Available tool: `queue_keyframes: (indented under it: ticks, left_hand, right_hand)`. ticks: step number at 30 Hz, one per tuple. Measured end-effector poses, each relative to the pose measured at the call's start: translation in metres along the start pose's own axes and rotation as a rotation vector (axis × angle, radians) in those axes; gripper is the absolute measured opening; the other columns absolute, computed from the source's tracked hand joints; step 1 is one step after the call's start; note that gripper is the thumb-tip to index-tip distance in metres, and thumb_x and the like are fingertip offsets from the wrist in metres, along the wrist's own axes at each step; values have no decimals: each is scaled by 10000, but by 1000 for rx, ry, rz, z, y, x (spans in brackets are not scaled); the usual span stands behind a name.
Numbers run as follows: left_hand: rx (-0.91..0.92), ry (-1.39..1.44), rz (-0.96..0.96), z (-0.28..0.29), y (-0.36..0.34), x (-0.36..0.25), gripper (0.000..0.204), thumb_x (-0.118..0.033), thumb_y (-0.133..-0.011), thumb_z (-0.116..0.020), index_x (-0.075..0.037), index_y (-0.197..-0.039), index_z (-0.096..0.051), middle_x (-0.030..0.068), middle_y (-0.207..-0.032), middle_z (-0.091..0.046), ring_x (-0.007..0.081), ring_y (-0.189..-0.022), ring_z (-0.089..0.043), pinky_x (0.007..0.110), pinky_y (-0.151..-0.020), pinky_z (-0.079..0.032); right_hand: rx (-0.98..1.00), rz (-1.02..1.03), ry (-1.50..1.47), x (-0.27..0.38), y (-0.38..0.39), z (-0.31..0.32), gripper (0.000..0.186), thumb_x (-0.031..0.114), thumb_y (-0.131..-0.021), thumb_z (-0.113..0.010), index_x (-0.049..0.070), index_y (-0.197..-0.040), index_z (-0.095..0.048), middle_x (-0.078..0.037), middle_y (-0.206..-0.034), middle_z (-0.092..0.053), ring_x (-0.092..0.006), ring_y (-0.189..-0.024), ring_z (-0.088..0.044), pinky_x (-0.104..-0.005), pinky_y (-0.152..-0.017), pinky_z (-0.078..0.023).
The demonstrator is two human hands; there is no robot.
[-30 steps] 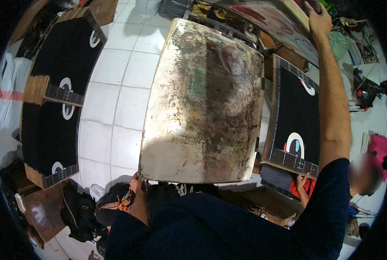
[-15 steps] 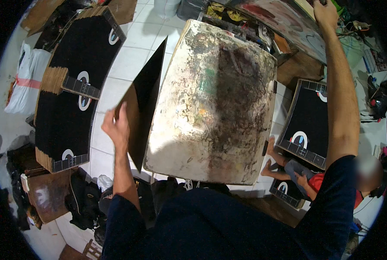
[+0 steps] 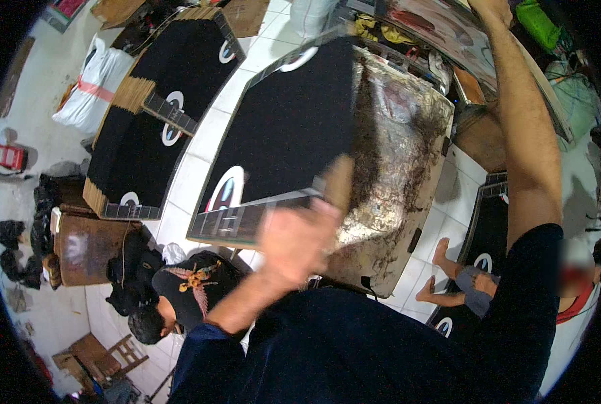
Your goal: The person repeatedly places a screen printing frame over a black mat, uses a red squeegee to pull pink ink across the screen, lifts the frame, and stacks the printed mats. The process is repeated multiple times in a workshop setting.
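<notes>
My left hand [image 3: 297, 239], smeared by motion, is at the near right corner of a black board [image 3: 290, 121] and appears to grip it. The board bears white ring prints and ruled end strips; it slants over the left part of a worn, stained work table [image 3: 398, 161], its right edge blurred. My right arm stretches to the top right. There my right hand [image 3: 492, 10], partly cut off by the picture's rim, closes on the upper edge of a large raised frame [image 3: 442, 27] with a paint-smeared sheet.
Stacked black boards [image 3: 132, 141] stand at left on white tiles, near a white sack [image 3: 98, 87]. A person in a black shirt [image 3: 192, 283] is low at left. Another person's bare feet [image 3: 442, 252] show at right, near more printed boards [image 3: 479, 236].
The board, seen nearly edge-on before, has swung up and right, showing its printed face. My left hand has moved right and nearer to me. My right hand stays high; the view has shifted.
</notes>
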State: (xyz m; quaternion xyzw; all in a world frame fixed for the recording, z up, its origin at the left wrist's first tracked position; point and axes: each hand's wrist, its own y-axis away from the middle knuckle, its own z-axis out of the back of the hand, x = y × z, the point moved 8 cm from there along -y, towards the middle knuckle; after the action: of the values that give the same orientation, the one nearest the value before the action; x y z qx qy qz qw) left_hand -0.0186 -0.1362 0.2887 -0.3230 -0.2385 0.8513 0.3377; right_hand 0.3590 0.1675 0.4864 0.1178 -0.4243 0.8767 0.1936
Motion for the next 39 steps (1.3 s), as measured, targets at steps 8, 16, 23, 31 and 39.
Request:
queue_keyframes:
  ticks: [8, 16, 23, 31, 39]
  left_hand:
    - [296, 430, 5, -132, 73, -8, 653, -387, -725, -861, -33, -1248, -693, 161, -1263, -671, 358, -1255, -568, 475, -1063, -447]
    - [59, -549, 1223, 10, 281, 388, 661, -542, -963, -662, 67, -1220, -665, 285, -1062, -709, 437, -988, -686, 479, -923, -528]
    - [-157, 179, 1300, 25, 273, 368, 514, -368, -1093, -534, -25, -713, -579, -18, -627, -483, 109, -586, -397, 334, -539, -329]
    - [-11, 400, 1359, -46, 241, 350, 470, -330, -1076, -569, -20, -722, -585, -53, -631, -464, 92, -594, -369, 330, -532, -320]
    - [195, 375, 1217, -64, 248, 349, 480, -406, -944, -752, 66, -913, -672, 68, -714, -630, 174, -662, -540, 390, -610, -456]
  right_hand:
    - [40, -58, 29, -7, 1, -5, 458, 370, -906, -648, 243, -1346, -655, -205, -1214, -720, -396, -1134, -690, -504, -983, -541]
    - [24, -70, 8, -7, 18, -2, 425, 331, -909, -657, 223, -1320, -662, -199, -1219, -717, -396, -1158, -674, -486, -994, -528]
    - [-1, -81, 25, -7, 17, -3, 376, 352, -905, -675, 222, -1259, -681, -178, -1188, -729, -396, -1136, -677, -481, -963, -532]
    - [-82, -67, 43, -11, 22, -1, 330, 359, -907, -678, 200, -1196, -689, -167, -1126, -739, -397, -1090, -686, -479, -917, -536]
    - [-76, -42, -18, -10, 22, -3, 339, 352, -904, -680, 190, -1202, -692, -178, -1122, -739, -393, -1080, -691, -476, -915, -535]
